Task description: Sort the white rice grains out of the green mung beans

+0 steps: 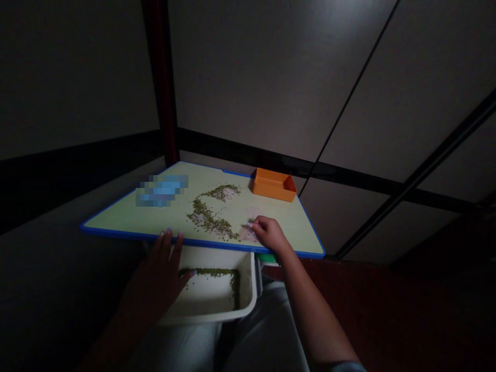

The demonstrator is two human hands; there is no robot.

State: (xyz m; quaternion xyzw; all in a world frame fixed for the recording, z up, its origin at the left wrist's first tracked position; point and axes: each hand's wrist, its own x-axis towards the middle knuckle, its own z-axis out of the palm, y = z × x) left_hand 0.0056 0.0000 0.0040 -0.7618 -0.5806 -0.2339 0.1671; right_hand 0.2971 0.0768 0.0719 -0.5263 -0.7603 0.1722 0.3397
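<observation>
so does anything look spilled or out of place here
Possibly: small green grains lie loose in an uneven curve across the pale green, blue-edged tabletop, with strays beside it. That resembles a spill, though it may be deliberate. The pixelated blue patch at left can't be made out.

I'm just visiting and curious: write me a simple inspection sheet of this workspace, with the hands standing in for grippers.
Surface: pale tabletop with a blue rim.
Job's things: small green grains scattered mid-table; more line the far and right sides inside the white bin below the near edge.
Clutter: orange box at the far right corner; pixelated blue patch at left, unidentifiable.
Hands: left hand spread, fingertips at the near edge; right hand curled beside the grains, contents unclear.
Cables: nothing seen.
Surroundings: dim; large wall panels, a dark red post, reddish floor.
</observation>
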